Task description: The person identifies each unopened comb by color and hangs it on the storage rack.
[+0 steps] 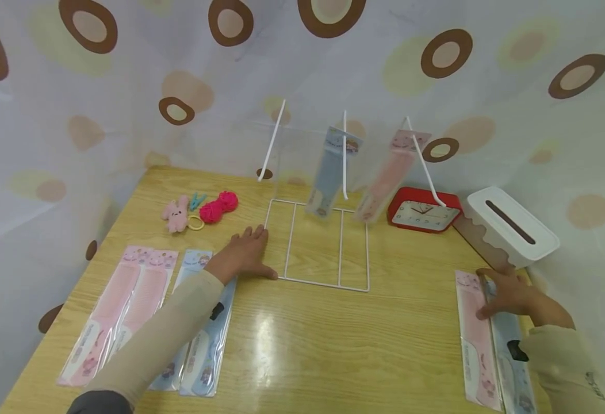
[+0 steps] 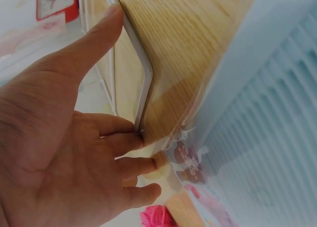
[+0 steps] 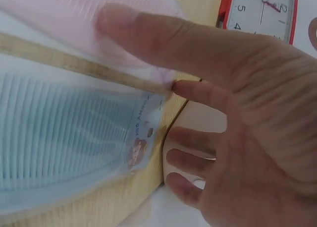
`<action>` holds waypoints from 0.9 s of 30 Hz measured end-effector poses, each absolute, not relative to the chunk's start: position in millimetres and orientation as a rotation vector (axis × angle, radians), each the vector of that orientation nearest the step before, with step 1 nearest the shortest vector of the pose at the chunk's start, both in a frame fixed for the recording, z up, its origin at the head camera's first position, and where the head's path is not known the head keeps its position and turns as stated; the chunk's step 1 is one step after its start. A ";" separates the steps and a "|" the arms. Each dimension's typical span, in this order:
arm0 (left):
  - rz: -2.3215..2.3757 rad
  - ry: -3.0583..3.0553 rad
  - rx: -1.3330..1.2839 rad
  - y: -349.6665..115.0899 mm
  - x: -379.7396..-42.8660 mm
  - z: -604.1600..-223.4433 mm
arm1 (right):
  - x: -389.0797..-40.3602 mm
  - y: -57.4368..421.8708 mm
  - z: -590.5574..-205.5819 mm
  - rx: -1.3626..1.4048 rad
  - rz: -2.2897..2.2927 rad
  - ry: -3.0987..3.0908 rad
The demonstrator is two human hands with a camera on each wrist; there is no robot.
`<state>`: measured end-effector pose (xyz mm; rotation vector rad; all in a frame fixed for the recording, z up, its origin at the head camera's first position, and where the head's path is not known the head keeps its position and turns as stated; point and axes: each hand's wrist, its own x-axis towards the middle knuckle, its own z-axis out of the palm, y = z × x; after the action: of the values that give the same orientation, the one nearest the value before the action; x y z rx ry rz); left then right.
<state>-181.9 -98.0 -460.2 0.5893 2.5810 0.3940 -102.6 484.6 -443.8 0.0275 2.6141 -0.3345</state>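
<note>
My left hand (image 1: 242,253) touches the left side of a white wire rack's base (image 1: 325,284), fingers spread, thumb at its front wire. A packaged blue comb (image 1: 325,178) and a packaged pink comb (image 1: 387,178) hang from two of the rack's prongs. On the right, my right hand (image 1: 512,293) is over the top end of another packaged pink comb (image 1: 475,333). Its thumb (image 3: 119,21) overlaps that pack in the right wrist view, the fingers extended beyond the header. Beside it lies a packaged blue comb (image 3: 74,133), partly under the hand in the head view.
Packaged pink combs (image 1: 111,305) and blue combs (image 1: 209,356) lie at the left, partly behind my forearm. Behind them are a pink plush toy (image 1: 176,214), a teal clip (image 1: 196,200) and pink yarn (image 1: 219,207). A red clock (image 1: 424,210) and a white tissue box (image 1: 512,224) stand back right.
</note>
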 end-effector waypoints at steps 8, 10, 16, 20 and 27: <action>0.391 2.584 0.591 -99.1 -177.7 -457.8 | -106.9 483.4 -444.8 0.076 -0.303 2.662; 0.391 2.588 0.595 -98.6 -177.6 -456.8 | -109.8 482.2 -444.5 0.095 -0.304 2.667; 0.385 2.597 0.602 -97.1 -177.3 -454.5 | -118.2 482.4 -448.7 0.040 -0.338 2.752; 0.390 2.591 0.600 -96.2 -176.9 -454.0 | -122.2 479.5 -448.8 -0.072 -0.441 2.798; 0.380 2.588 0.596 -97.3 -177.8 -455.2 | -121.8 455.4 -416.1 -0.032 -0.892 2.633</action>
<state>-177.8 -97.3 -455.2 0.5958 2.5882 0.3805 -121.8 455.4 -416.1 -0.0316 2.6334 -0.8918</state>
